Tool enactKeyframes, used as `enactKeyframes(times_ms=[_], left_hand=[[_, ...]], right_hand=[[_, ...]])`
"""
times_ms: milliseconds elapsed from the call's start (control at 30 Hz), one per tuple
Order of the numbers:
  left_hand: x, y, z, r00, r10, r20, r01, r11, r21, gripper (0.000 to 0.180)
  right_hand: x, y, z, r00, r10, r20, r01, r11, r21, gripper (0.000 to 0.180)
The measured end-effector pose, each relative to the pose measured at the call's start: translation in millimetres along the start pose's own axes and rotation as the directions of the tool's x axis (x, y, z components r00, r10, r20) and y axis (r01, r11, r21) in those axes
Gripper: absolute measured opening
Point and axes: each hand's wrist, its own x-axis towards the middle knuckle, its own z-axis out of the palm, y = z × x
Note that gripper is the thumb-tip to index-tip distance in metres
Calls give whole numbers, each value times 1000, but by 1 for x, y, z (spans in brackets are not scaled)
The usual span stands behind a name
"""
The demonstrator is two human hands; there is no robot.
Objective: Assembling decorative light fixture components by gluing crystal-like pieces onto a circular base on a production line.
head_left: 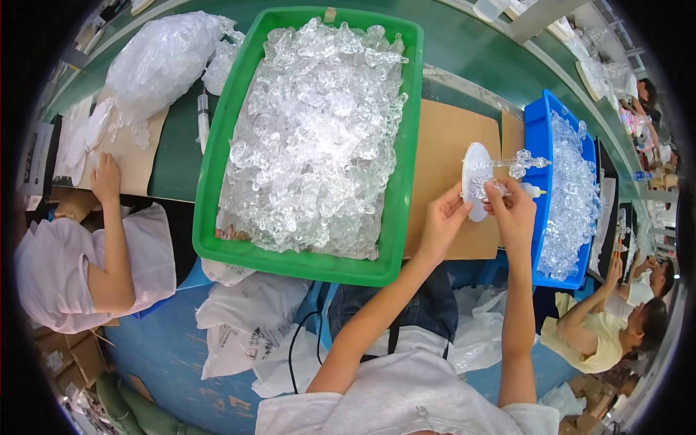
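My left hand (447, 220) is closed, its fingers pinching the lower edge of a round white disc (476, 156). A clear plastic cross-shaped piece (519, 164) sticks out from the disc toward the right. My right hand (513, 214) is closed too, thumb and fingers pressed around a small clear plastic piece (494, 190) against the disc's face. Beside the right fingers shows a small white bottle tip (534, 191) with a yellowish end; whether that hand holds it I cannot tell.
A green tray (312, 270) heaped with clear plastic pieces lies left of my hands. Close on the right stands a blue bin (545, 138) of smaller clear pieces. Brown cardboard (453, 130) covers the bench. A syringe (203, 119) and a clear bag (163, 61) lie farther left; co-workers sit on both sides.
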Motion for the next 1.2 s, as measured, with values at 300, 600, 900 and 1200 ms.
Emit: enactKeyframes(times_ms=[300,600,900,1200], left_hand=[[-5,-2,-10,991,-61,-120,55,997,-49,45],[-8,-3,-11,992,-76,-98,69,995,-78,46],[-7,-6,-12,988,-46,-145,34,995,-89,45],[-14,0,-13,990,-40,-134,28,995,-92,45]], right_hand=[[4,1,20,970,-240,42,240,917,-318,29],[1,-7,26,924,-371,87,356,761,-542,23],[0,-3,31,940,-340,39,313,806,-502,20],[6,-2,12,988,-37,148,61,986,-157,30]])
